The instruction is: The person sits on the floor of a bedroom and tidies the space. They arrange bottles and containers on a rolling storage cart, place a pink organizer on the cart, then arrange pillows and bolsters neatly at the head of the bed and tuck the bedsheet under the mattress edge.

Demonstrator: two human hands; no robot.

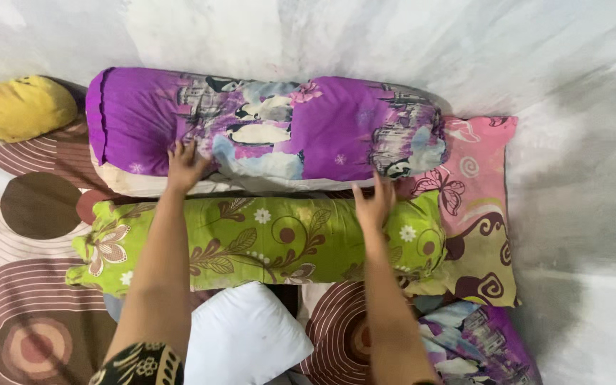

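Two hands press flat, fingers spread: left hand (183, 165) and right hand (374, 202) on the purple bolster (265, 128), lying against the wall (393, 36) at the bed's (30, 207) far edge. It may roll onto the green bolster (258, 239) if pushed unevenly. Circle-patterned sheet, pale marbled wall.

A bed sheet (30, 285) with brown circles carries a purple bolster (265, 128) at top, green bolster (265, 239) below, yellow pillow (19, 107) upper left.
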